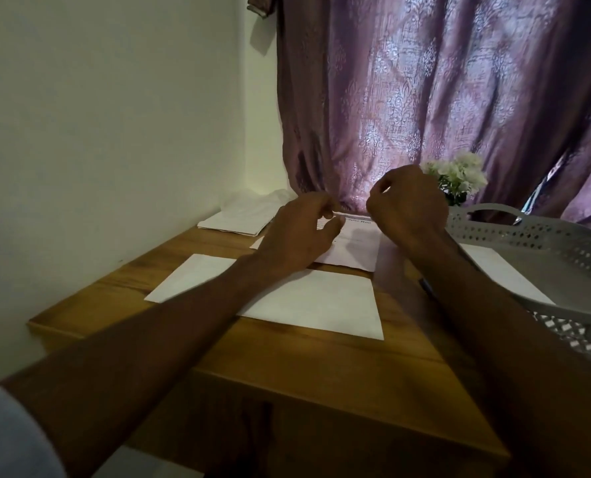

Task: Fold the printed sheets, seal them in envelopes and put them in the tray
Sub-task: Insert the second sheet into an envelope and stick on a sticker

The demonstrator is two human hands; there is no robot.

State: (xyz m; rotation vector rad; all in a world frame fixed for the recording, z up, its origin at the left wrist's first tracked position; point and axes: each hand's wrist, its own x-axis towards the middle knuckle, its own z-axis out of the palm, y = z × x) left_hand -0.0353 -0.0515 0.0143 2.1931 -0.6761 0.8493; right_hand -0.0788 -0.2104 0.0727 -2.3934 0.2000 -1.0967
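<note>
Both hands reach over the printed sheet at the far edge of the counter, fold not yet made.

At frame centre the left hand (301,232) has its fingers loosely curled at the far edge of the printed sheet (352,248); whether it pinches the paper I cannot tell. The right hand (408,205) hovers just above, fingers curled, apparently holding nothing. An envelope (318,305) lies nearer on the counter (287,367), the tray (542,250) at right, already holding an envelope. Likely risks: a one-sided lift skews the fold, or a forearm drags the envelope askew.
</note>
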